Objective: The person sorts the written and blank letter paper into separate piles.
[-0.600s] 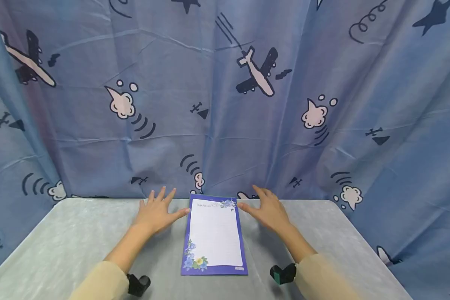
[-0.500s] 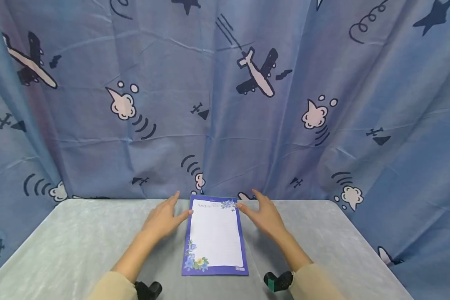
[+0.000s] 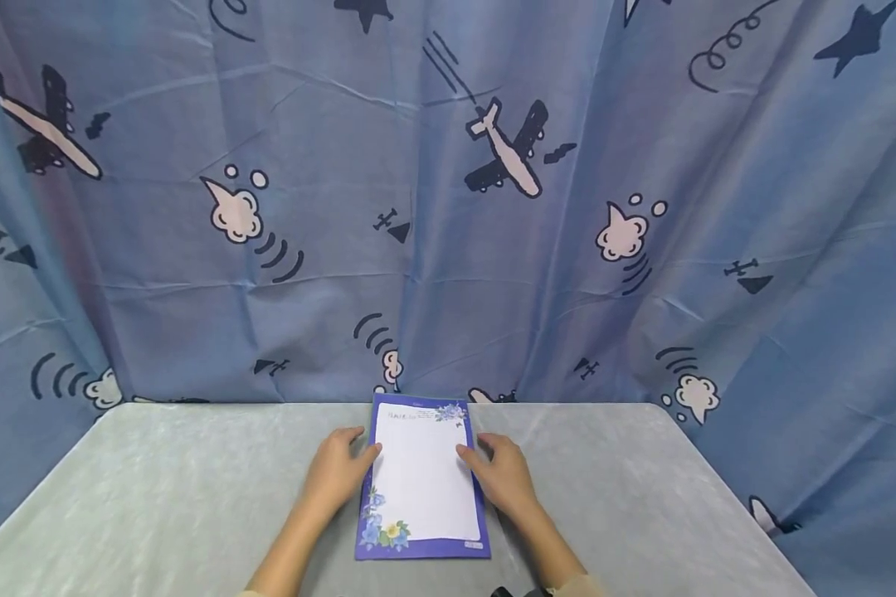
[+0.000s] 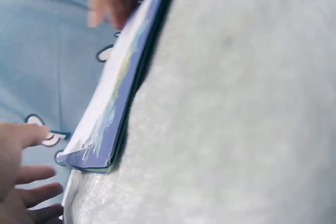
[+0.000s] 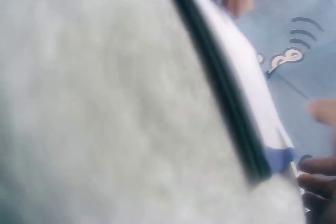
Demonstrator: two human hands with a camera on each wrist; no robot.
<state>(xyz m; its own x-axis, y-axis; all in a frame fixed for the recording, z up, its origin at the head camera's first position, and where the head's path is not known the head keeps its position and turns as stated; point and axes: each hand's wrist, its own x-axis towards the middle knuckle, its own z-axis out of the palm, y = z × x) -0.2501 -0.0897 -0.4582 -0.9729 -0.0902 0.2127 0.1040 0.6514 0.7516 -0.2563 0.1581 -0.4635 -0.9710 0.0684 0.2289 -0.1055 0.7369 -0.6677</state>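
At the far left, a printed plane (image 3: 48,128) shows on the blue curtain (image 3: 149,215), which hangs behind the pale surface (image 3: 194,489). Next comes the person's left grip (image 3: 333,474), a bare hand beside the pad's left side. Its thumb and fingers are spread apart and clamped on nothing; the thumb points inward and its tip meets the pad's left border in the head view (whether it truly touches cannot be told, since the left wrist view shows a gap there).

The pad (image 3: 426,481) is between the two grips, on the surface, longer side running away from the person and far end near the back edge. It has a purple border round a white page, with flowers (image 3: 387,526) at the near left corner and a smaller spray (image 3: 450,412) at the far right one.

To its right is the right grip (image 3: 504,478), with thumb and fingers likewise apart, holding nothing. The thumb tip overlaps the page's right side in the head view, the fingers lying outside the border; contact cannot be told. Below that hand, a beige sleeve (image 3: 578,587) shows, and farther right, a printed cloud (image 3: 696,392) marks the curtain.
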